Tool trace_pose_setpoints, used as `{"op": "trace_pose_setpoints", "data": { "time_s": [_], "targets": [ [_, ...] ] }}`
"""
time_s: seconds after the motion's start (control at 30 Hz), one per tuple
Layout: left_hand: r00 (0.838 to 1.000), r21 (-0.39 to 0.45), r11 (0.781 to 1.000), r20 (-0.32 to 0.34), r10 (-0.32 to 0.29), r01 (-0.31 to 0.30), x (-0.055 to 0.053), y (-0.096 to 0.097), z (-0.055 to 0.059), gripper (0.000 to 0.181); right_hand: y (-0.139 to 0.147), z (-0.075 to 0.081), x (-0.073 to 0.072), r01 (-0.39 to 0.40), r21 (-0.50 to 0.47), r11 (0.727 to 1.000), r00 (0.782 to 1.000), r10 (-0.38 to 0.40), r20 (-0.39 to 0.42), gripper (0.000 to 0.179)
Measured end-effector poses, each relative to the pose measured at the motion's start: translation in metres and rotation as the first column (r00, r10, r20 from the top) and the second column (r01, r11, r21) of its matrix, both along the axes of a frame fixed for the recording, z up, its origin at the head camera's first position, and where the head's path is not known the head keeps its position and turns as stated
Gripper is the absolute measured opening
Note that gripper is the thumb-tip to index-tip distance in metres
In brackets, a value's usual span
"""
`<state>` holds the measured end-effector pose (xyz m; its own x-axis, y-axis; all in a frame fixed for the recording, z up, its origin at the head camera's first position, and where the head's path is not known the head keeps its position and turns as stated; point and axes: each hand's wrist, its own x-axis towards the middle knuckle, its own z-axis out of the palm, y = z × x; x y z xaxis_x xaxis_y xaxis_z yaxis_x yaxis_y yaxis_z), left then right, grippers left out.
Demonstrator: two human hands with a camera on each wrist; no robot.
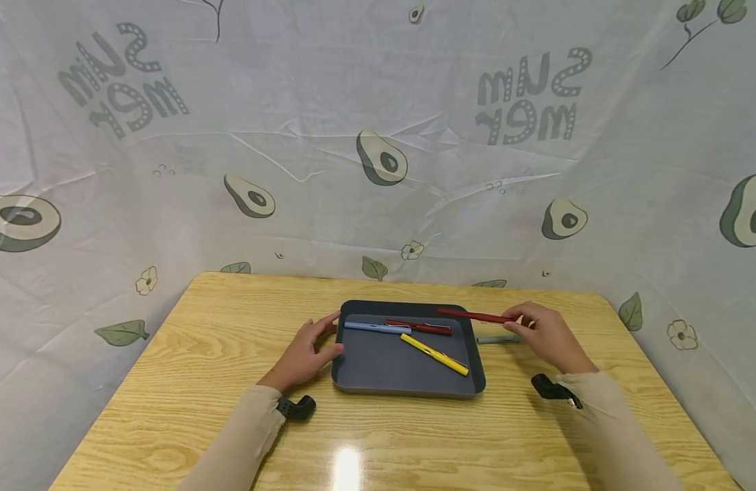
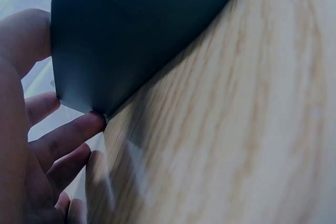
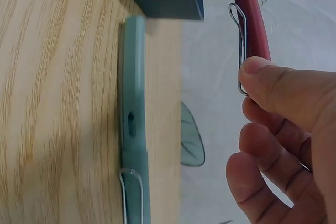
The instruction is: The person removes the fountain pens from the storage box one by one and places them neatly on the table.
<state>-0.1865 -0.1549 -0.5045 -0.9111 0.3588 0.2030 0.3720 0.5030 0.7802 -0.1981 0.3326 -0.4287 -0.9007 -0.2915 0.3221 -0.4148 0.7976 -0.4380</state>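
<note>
My left hand (image 1: 306,354) holds the left edge of the dark grey tray (image 1: 409,393); its thumb lies over the rim and its fingertips touch the outer wall (image 2: 121,40). With thumb and fingers, my right hand (image 1: 546,333) pinches a red pen (image 1: 476,316) by its clip end, raised above the tray's back right corner. Inside the tray lie a light blue pen (image 1: 374,328), a dark red pen (image 1: 424,328) and a yellow pen (image 1: 435,355). A grey-green pen (image 3: 135,87) rests on the table beneath the right hand, just right of the tray.
The wooden table (image 1: 230,341) extends on both sides of the tray and in front of it. Behind it hangs a pale cloth (image 1: 329,204) printed with avocados and leaves. A black strap device (image 1: 297,408) sits on the left wrist and another (image 1: 553,390) on the right.
</note>
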Motion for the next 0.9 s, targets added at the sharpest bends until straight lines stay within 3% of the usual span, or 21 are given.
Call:
{"op": "trace_pose_setpoints", "data": {
  "time_s": [0.47,0.9],
  "targets": [
    [0.999,-0.013,1.0,0.046,0.022,-0.021,-0.001,-0.002,-0.003,0.07,0.03,-0.006,-0.004,0.036,0.017,0.999,0.998,-0.037,0.041,0.012],
    [0.999,-0.01,1.0,0.036,0.004,-0.003,-0.002,-0.002,-0.001,0.071,0.052,-0.015,-0.012,0.057,0.019,0.998,0.993,-0.059,0.102,0.014]
  ]
}}
